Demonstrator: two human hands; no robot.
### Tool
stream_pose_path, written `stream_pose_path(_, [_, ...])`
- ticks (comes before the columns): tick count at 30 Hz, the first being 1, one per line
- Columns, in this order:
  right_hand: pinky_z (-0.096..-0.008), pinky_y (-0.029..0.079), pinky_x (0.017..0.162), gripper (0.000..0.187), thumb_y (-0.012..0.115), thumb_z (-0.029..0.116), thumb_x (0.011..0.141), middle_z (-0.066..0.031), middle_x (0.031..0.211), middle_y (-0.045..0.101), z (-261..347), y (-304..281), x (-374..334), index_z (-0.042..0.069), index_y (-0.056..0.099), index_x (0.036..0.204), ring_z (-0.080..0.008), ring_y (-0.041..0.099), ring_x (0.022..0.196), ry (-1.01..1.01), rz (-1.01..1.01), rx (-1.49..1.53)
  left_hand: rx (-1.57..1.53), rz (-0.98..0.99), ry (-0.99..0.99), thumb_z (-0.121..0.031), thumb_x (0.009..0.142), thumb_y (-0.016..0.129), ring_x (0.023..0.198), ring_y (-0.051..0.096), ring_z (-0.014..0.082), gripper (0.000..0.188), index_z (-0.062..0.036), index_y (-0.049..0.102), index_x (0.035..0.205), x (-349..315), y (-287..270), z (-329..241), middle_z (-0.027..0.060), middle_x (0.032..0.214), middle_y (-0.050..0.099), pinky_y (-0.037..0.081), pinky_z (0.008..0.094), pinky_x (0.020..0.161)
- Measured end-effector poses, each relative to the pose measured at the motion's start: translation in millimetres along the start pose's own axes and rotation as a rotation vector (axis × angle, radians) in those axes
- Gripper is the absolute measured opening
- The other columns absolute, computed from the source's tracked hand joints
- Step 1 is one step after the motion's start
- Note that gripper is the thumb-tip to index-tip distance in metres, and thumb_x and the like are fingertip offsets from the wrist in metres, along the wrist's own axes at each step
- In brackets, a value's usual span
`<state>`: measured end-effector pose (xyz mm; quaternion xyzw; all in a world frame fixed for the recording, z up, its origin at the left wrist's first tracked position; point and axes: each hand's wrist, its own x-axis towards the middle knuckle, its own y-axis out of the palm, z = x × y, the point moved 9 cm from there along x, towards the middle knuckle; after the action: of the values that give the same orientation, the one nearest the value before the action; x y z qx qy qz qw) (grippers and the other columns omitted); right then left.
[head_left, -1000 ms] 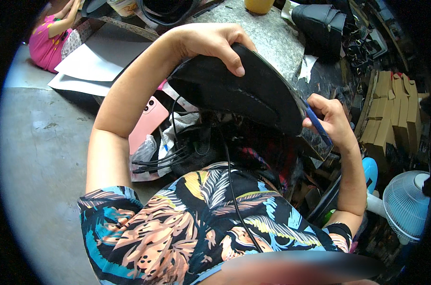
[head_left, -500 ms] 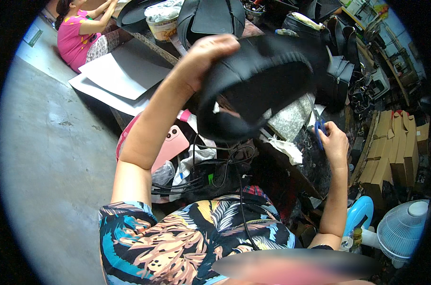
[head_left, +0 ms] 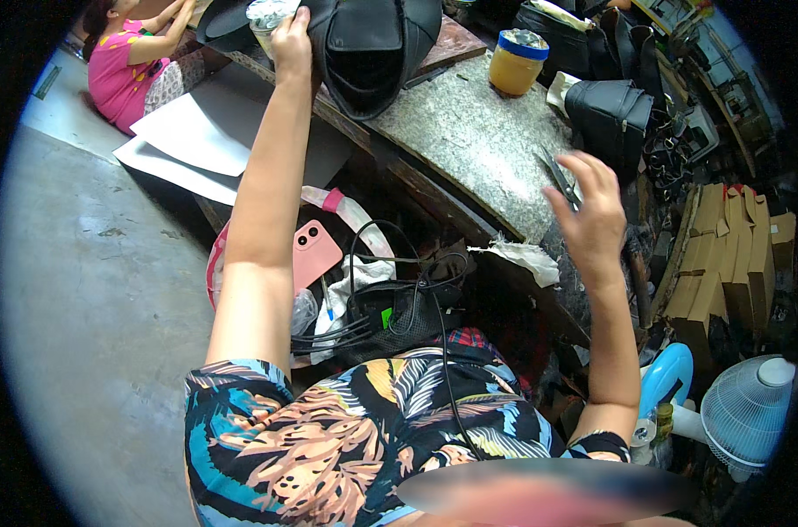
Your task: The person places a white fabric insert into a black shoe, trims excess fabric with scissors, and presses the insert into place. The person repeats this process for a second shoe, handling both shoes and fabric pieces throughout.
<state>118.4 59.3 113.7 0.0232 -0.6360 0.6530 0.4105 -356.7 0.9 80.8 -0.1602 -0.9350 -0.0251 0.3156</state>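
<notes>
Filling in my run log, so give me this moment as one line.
left hand: at black item, grip unclear | right hand: open, fingers spread by scissors | grey slab: yellow jar on top

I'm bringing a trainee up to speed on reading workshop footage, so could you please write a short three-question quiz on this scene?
1. True or false: the person's left hand is at the left edge of the black leather-like piece.

2. What colour is the rim of the jar on the speckled grey slab?
a) red
b) blue
c) white

3. Which of the person's hands is nearer the scissors, and how are its fingers held?

Key:
1. True.
2. b) blue.
3. The right hand, with its fingers spread.
</notes>
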Motion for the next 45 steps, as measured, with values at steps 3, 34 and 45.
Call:
stream_pose_path(3, [-0.041, 0.047, 0.103, 0.06, 0.085, 0.026, 0.072, -0.0086, 0.133, 0.06, 71, 28, 36, 0.023, 0.064, 0.128, -0.0299, 0.054, 0.124, -0.321, -0.017, 0.012, 0.067, -0.035, 0.094, -0.037, 0.099, 0.058, 0.116, 0.057, 0.0336, 0.044, 0.0016, 0.065, 0.12, 11, 12, -28, 0.0188, 0.121, 0.066, 0.039, 0.0373, 0.104])
stream_pose_path(34, [-0.0317, 0.052, 0.091, 0.031, 0.07, 0.019, 0.091, -0.0096, 0.112, 0.069, -125, -14, 7, 0.008, 0.068, 0.121, -0.0193, 0.066, 0.101, 0.265, -0.097, 0.156, 0.644, 0.293, 0.591, -0.068, 0.097, 0.04, 0.148, 0.023, 0.0438, 0.068, -0.0299, 0.039, 0.153, 6, 79, -71, 0.0209, 0.161, 0.026, 0.02, 0.0657, 0.114])
stream_pose_path(45, [-0.0222, 0.046, 0.081, 0.024, 0.064, 0.02, 0.098, 0.0017, 0.1, 0.07, -242, 53, 18, 0.003, 0.07, 0.113, -0.0058, 0.06, 0.09, 0.617, -0.397, 1.05, 0.17, 0.915, 0.923, -0.029, 0.081, 0.076, 0.145, 0.031, 0.037, 0.079, -0.023, 0.04, 0.152, -241, 276, -244, 0.013, 0.161, 0.028, 0.029, 0.0587, 0.114])
